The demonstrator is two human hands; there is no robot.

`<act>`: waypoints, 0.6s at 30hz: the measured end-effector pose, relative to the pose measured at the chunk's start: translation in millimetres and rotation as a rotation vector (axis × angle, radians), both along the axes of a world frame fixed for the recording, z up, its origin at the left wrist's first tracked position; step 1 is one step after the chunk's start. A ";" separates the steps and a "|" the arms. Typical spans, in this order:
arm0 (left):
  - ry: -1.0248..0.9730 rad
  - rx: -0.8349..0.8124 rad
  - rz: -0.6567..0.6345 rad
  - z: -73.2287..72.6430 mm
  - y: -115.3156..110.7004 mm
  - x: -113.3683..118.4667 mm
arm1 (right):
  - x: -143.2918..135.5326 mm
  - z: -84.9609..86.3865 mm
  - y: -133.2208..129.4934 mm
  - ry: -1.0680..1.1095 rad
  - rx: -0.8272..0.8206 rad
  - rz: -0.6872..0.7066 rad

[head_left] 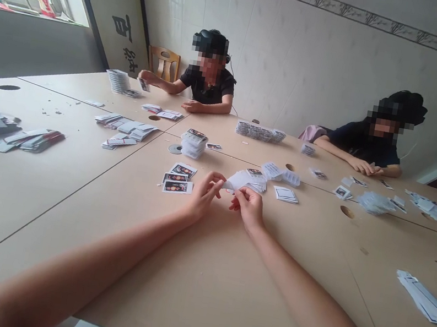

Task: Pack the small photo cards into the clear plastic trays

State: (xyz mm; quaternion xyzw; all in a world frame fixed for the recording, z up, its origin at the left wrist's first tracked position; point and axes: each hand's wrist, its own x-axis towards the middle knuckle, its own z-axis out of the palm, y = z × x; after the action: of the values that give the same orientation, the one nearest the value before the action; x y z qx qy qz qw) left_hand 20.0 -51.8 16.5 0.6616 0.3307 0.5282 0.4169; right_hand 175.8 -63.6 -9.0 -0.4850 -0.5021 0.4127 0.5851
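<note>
My left hand [205,194] and my right hand [251,207] meet above the table, each with fingers pinched on a small white slip [230,185]. Whether the slip is paper or clear plastic I cannot tell. Just beyond it lies a pile of white pieces with a dark printed card [255,173] on top. Left of my left hand, several dark printed cards [178,186] with white borders overlap on the table. A small stack of white cards with a black outline [286,195] sits to the right of my right hand.
Clear plastic trays [281,174] and a stack of plastic cases [194,144] stand farther back. Folded paper piles [33,141] lie at left, paper strips [425,298] at right. Two people [210,87] sit across the table [197,288], one holding a card. The tabletop has round holes [347,212].
</note>
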 end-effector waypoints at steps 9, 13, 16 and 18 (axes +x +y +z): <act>0.026 -0.100 0.128 -4.5 6.5 -1.5 | -1.2 5.5 -3.8 -0.076 0.013 0.020; 0.024 -0.109 0.173 -6.4 8.9 -3.1 | -1.0 5.5 -4.0 -0.079 0.013 0.009; -0.023 -0.153 0.075 -6.3 8.4 -3.3 | -1.1 3.9 -2.9 -0.083 0.008 0.004; -0.021 -0.148 0.039 -6.3 8.1 -3.1 | -1.9 3.2 -2.7 -0.074 -0.002 0.004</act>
State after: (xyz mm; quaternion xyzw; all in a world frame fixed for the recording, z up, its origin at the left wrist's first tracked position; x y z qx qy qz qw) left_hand 16.9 -43.8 10.2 0.6170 0.3774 0.5170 0.4579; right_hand 173.9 -66.3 -5.8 -0.4995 -0.5242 0.3962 0.5646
